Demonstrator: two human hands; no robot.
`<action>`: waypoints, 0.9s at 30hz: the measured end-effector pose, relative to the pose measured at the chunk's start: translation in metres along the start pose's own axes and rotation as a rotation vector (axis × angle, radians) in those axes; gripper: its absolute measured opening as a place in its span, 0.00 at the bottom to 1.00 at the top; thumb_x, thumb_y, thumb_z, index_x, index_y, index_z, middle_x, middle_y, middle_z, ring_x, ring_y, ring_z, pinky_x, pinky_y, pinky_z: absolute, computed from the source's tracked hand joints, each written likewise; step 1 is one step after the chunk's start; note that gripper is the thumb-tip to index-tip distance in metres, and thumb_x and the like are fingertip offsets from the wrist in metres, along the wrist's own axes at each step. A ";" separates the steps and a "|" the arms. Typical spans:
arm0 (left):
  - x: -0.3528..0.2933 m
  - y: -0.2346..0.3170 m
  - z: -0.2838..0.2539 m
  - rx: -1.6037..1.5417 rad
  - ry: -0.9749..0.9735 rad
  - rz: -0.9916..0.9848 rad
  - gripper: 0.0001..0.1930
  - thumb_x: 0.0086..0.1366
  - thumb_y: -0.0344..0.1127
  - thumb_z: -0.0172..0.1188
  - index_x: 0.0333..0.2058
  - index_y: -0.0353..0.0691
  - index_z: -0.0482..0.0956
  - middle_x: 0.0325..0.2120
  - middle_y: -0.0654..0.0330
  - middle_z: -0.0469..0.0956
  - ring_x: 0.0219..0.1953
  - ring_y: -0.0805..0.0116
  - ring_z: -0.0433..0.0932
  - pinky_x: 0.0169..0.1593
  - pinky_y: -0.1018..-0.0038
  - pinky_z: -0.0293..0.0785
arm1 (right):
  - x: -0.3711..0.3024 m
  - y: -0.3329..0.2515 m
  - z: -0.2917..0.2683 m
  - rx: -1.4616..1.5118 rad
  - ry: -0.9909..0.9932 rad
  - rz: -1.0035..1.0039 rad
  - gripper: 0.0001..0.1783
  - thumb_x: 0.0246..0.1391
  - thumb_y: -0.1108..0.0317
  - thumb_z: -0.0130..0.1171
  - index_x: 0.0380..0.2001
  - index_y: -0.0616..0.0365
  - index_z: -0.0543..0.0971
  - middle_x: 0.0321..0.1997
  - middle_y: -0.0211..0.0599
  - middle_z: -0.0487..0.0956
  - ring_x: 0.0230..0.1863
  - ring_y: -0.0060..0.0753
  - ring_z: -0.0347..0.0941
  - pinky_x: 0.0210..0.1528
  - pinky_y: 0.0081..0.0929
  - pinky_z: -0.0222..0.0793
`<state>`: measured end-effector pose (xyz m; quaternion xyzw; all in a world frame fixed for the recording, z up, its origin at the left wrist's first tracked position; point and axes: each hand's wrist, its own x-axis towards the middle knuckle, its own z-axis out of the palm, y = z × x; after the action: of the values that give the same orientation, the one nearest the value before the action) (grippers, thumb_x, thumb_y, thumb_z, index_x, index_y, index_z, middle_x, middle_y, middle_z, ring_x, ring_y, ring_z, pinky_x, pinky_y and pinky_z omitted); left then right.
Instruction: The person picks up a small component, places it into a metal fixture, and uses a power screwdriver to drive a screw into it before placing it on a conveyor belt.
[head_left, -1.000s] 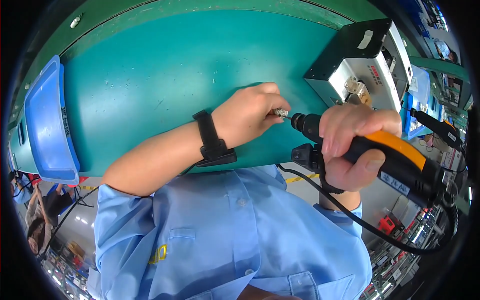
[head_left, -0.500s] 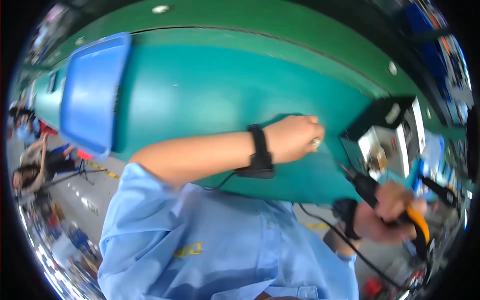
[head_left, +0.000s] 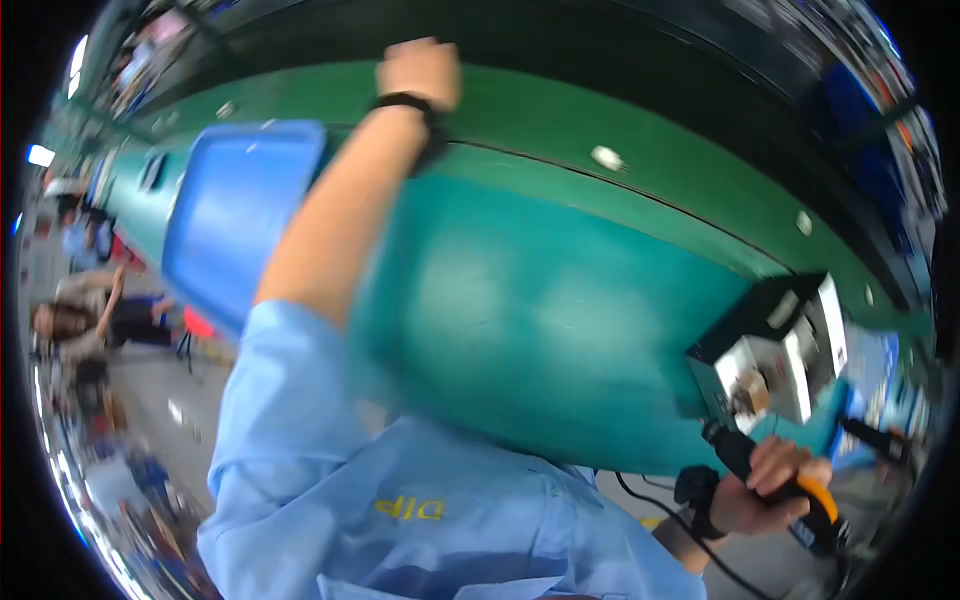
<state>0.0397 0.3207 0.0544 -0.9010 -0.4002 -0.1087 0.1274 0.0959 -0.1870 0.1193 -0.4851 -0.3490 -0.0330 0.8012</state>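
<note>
My left hand (head_left: pixel 420 75) reaches far out over the back edge of the green bench, in front of a dark recess. It looks closed like a fist, back toward me and blurred; what it may hold is hidden. A black strap sits on its wrist. At the lower right my right hand (head_left: pixel 775 490) grips a power screwdriver (head_left: pixel 732 448), black with an orange part on its body. The tool's nose points up and left, beside an open black and white box (head_left: pixel 765 330) with a small brown part inside.
A blue tray (head_left: pixel 235 215) lies on the bench's left end, on the teal mat (head_left: pixel 560 320). Small white fittings (head_left: pixel 607 157) dot the back ledge. A black cable (head_left: pixel 680 525) hangs near my right arm. Another person (head_left: pixel 90 310) sits beyond at left.
My left hand has swung from the middle of the mat up and left to the far edge. The right hand has lowered slightly with the power screwdriver. The whole view has shifted.
</note>
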 end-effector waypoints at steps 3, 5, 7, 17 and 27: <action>-0.005 -0.073 0.030 -0.078 -0.230 -0.047 0.14 0.59 0.34 0.49 0.42 0.40 0.77 0.44 0.49 0.76 0.49 0.49 0.73 0.52 0.59 0.70 | 0.007 0.009 0.001 -0.025 0.004 0.021 0.21 0.57 0.48 0.55 0.37 0.56 0.66 0.15 0.22 0.64 0.16 0.17 0.59 0.20 0.20 0.52; -0.008 -0.103 0.055 -0.160 -0.188 0.016 0.12 0.61 0.39 0.52 0.37 0.39 0.77 0.41 0.47 0.77 0.46 0.46 0.73 0.49 0.56 0.69 | 0.007 0.009 0.004 0.001 0.016 0.089 0.23 0.55 0.46 0.57 0.36 0.55 0.65 0.14 0.23 0.65 0.15 0.19 0.61 0.18 0.21 0.54; -0.013 -0.107 0.068 -0.278 -0.078 0.069 0.10 0.59 0.36 0.55 0.37 0.39 0.78 0.36 0.48 0.78 0.42 0.46 0.75 0.45 0.57 0.71 | 0.004 0.006 0.008 -0.019 0.052 0.087 0.25 0.54 0.45 0.59 0.36 0.54 0.64 0.14 0.24 0.66 0.15 0.21 0.62 0.19 0.20 0.57; -0.155 0.128 -0.065 -1.219 -0.464 0.369 0.17 0.53 0.23 0.61 0.42 0.41 0.75 0.30 0.64 0.72 0.30 0.75 0.70 0.34 0.80 0.70 | -0.010 -0.024 -0.018 -0.073 0.117 0.116 0.24 0.54 0.47 0.60 0.36 0.54 0.64 0.14 0.23 0.67 0.15 0.21 0.64 0.20 0.21 0.60; -0.245 0.197 -0.075 -1.180 -0.574 0.656 0.10 0.50 0.25 0.67 0.33 0.37 0.78 0.28 0.61 0.70 0.25 0.72 0.71 0.29 0.77 0.70 | 0.028 -0.037 -0.055 -0.028 0.007 -0.084 0.26 0.60 0.41 0.46 0.43 0.56 0.68 0.18 0.22 0.63 0.19 0.17 0.59 0.25 0.19 0.57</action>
<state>0.0196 -0.0006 0.0239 -0.8862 -0.0022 -0.0221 -0.4627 0.1317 -0.2428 0.1484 -0.4811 -0.3657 -0.0731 0.7934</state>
